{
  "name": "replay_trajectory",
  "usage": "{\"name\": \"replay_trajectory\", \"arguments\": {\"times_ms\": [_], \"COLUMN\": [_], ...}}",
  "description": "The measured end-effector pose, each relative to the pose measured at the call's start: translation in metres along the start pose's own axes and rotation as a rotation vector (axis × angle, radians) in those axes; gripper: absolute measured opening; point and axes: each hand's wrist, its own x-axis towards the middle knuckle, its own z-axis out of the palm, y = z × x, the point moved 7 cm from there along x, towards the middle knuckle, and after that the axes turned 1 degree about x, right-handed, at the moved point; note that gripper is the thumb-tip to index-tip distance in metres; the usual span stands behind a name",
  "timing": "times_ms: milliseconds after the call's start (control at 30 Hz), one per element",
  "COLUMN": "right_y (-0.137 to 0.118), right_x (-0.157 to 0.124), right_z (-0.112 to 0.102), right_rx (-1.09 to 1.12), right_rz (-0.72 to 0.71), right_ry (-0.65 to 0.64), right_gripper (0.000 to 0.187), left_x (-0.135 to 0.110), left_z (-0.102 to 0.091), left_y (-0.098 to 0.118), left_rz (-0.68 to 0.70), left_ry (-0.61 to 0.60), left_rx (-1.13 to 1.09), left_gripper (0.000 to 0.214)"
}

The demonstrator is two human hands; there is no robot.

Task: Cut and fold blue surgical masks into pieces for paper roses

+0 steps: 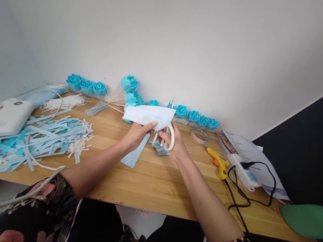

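My left hand [138,134] is closed on a pale blue-white sheet [147,114] that looks like face mask fabric, thumb on top. My right hand [175,142] grips white-handled scissors [171,138], whose metal blades point up and away behind the sheet's right end. It is hard to tell whether the blades touch the sheet. Below my hands a light blue fabric strip [135,153] lies on the wooden table [150,189], with small blue pieces [159,149] beside it, partly hidden by my right hand.
Blue fabric flowers [181,111] line the wall. At left lie cut strips [44,134], white ear loops [65,103], wires [97,108] and a white power bank [10,118] with a cable. At right are a tape roll [199,135], yellow glue gun [217,160] and power strip [245,174].
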Motion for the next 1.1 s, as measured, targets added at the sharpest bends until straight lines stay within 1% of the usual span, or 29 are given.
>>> {"name": "replay_trajectory", "arguments": {"times_ms": [100,167,333,400,433,567,633,667,733,833,900,967,1033,1067,1100], "right_y": [-0.001,-0.001,0.003,0.005,0.007,0.007,0.002,-0.001,-0.005,-0.011,-0.015,-0.020,-0.026,-0.029,-0.030], "right_x": [0.001,0.001,-0.001,-0.005,-0.007,-0.025,-0.034,-0.037,-0.039,-0.034,-0.031,-0.030,-0.033,-0.036,-0.038], "right_z": [0.001,-0.001,-0.018,-0.023,-0.023,-0.016,-0.010,-0.008,-0.009,-0.023,-0.031,-0.035,-0.034,-0.032,-0.028], "right_rx": [-0.058,-0.074,-0.087,-0.047,-0.007,0.151,0.138,0.102,-0.033,-0.352,-0.500,-0.545,-0.522,-0.493,-0.447], "right_rz": [0.016,0.019,0.033,0.058,0.077,0.191,0.203,0.194,0.165,0.062,-0.007,-0.065,-0.123,-0.142,-0.139], "right_ry": [-0.019,-0.024,0.021,0.000,-0.027,-0.217,-0.303,-0.324,-0.290,-0.102,-0.001,0.056,0.102,0.104,0.079], "right_gripper": [0.047,0.049,0.057,0.057,0.056,0.051,0.051,0.052,0.054,0.056,0.056,0.055,0.053,0.052,0.051], "left_x": [0.000,0.000,0.004,0.006,0.006,0.009,0.010,0.010,0.012,0.015,0.015,0.016,0.015,0.015,0.014], "left_z": [0.001,-0.002,-0.015,-0.019,-0.021,-0.025,-0.029,-0.031,-0.036,-0.044,-0.046,-0.046,-0.045,-0.044,-0.043], "left_y": [0.000,-0.002,-0.005,-0.005,-0.004,0.004,0.008,0.010,0.012,0.011,0.010,0.011,0.012,0.012,0.012], "left_rz": [0.033,0.035,0.021,0.010,0.010,0.054,0.068,0.074,0.080,0.088,0.092,0.094,0.094,0.090,0.084], "left_ry": [-0.034,-0.023,0.060,0.091,0.103,0.139,0.171,0.186,0.217,0.261,0.275,0.272,0.267,0.266,0.264], "left_rx": [0.047,0.076,0.084,0.102,0.112,0.120,0.115,0.112,0.103,0.084,0.078,0.075,0.058,0.048,0.040], "left_gripper": [0.034,0.033,0.034,0.035,0.035,0.035,0.035,0.035,0.034,0.034,0.035,0.036,0.033,0.031,0.030]}}
